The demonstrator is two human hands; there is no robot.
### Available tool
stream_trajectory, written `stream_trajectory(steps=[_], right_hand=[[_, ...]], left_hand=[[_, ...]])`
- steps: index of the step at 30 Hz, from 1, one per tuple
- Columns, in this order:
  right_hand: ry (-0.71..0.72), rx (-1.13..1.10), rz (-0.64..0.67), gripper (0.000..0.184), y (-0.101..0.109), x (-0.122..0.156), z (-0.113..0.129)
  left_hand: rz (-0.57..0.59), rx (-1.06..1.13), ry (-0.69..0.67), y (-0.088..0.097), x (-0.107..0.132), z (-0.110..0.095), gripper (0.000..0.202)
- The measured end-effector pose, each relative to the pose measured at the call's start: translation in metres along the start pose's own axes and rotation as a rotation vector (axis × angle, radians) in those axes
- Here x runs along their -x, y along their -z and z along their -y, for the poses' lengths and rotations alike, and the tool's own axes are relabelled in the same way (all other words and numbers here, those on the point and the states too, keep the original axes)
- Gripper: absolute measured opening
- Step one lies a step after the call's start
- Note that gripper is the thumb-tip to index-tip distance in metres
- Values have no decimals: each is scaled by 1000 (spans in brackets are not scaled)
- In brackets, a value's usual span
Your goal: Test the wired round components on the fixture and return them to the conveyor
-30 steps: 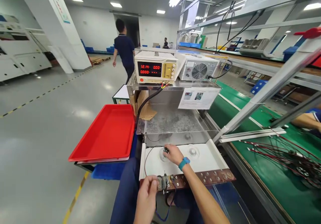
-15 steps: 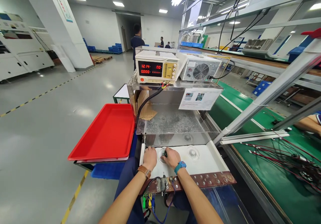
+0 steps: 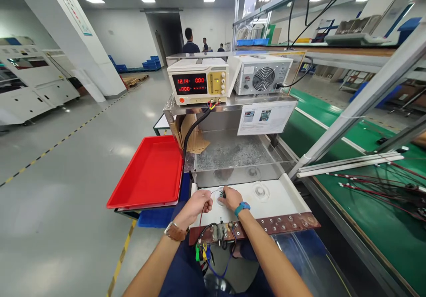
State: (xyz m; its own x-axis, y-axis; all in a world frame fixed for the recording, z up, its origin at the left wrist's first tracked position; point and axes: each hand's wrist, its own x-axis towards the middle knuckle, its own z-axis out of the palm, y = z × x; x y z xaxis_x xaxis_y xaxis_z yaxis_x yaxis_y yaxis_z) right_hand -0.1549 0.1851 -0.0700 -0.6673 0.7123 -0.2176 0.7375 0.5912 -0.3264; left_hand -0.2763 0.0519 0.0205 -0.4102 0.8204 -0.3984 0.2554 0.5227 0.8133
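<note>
My left hand [image 3: 199,203] is closed, pinching a thin wire [image 3: 202,215] that hangs reddish below the fingers. A thin dark strand runs from it toward my right hand [image 3: 233,198]. That hand is closed on a small dark part with green on it [image 3: 223,194], mostly hidden by the fingers. Both hands are over the white tray [image 3: 276,203], near its left round fitting. A second round fitting [image 3: 260,191] lies to the right. Along the tray's front edge runs a brown strip [image 3: 276,224] with metal studs; green, yellow and blue clips [image 3: 203,252] hang below it.
A red tray [image 3: 146,173] stands at left. A power supply [image 3: 198,84] with lit red digits and a grey fan-backed unit [image 3: 262,77] sit on the metal shelf above. Red-wired parts [image 3: 396,195] lie on the green bench at right, behind a slanted post [image 3: 339,124].
My left hand has drawn back toward me and left, now with a wire in its fingers. My right hand still holds the small part. The head view has shifted slightly.
</note>
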Motion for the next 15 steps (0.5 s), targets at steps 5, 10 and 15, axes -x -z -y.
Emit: stream_trajectory(steps=[5,10,15], right_hand=[[30,-11,-10,35,-2,2,-3],[23,-22,-8,35,1,5,-3],[21,-39,1,38,4,6,-3]], left_hand=[[383,891,150,-3,71,-4,28],[486,938,161,-25,117,-13,28],[505,824,136,-34,127,-25,35]])
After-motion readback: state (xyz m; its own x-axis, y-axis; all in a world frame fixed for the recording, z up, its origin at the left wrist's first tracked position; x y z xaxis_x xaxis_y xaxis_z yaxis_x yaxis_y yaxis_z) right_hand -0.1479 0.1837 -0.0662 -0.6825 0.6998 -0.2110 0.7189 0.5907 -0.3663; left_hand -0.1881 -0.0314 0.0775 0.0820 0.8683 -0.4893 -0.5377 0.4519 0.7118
